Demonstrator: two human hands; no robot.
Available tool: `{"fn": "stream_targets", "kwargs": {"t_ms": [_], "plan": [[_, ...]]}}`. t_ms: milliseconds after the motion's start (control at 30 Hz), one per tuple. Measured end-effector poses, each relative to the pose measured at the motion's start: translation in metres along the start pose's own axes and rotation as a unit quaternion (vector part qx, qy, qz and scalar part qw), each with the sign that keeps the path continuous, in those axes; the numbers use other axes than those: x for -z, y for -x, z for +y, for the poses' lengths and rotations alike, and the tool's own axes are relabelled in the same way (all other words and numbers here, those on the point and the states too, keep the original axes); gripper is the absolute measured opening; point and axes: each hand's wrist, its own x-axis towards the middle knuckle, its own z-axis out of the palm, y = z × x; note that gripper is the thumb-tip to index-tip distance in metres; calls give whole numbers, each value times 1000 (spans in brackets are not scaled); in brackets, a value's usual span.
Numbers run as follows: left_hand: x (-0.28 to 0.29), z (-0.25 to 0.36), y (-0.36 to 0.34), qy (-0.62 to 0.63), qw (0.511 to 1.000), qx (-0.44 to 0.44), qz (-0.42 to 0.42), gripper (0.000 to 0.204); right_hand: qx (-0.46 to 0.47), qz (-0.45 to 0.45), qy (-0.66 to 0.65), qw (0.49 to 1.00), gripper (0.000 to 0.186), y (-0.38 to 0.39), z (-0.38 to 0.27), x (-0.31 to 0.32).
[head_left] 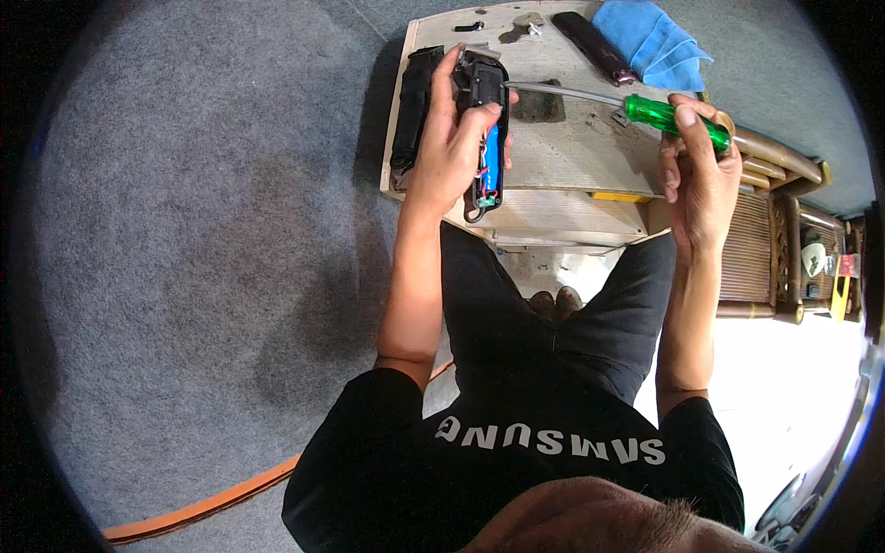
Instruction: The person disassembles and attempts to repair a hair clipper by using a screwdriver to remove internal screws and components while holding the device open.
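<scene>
My left hand [446, 152] is closed around an opened black hair clipper [485, 85], held upright over the left side of the wooden table. Inside its lower half a blue battery [493, 152] shows, with thin red and white wires and a small green board [488, 199] at the bottom. In my right hand [697, 180] is a screwdriver [656, 112] with a clear green handle. Its metal shaft points left, and the tip reaches the clipper's right edge near my left thumb; whether it touches is unclear.
Left of the clipper lies a long black item [412, 111]. Small loose parts [472, 27] sit on the table [572, 157] at the back, with a dark case [595, 46] and blue cloth [650, 44]. A dark block [540, 103] lies mid-table. Bamboo furniture [749, 249] stands right.
</scene>
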Motion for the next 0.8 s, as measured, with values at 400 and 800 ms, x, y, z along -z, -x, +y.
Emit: {"fn": "stream_targets", "kwargs": {"t_ms": [400,800], "plan": [[0,-5,2,-12,999,-38,-23,84,24,11,23,999,23,-15,0,-3],[-2,-8,3,-41,998,-44,0,82,15,-4,14,1000,23,-8,2,-4]]}}
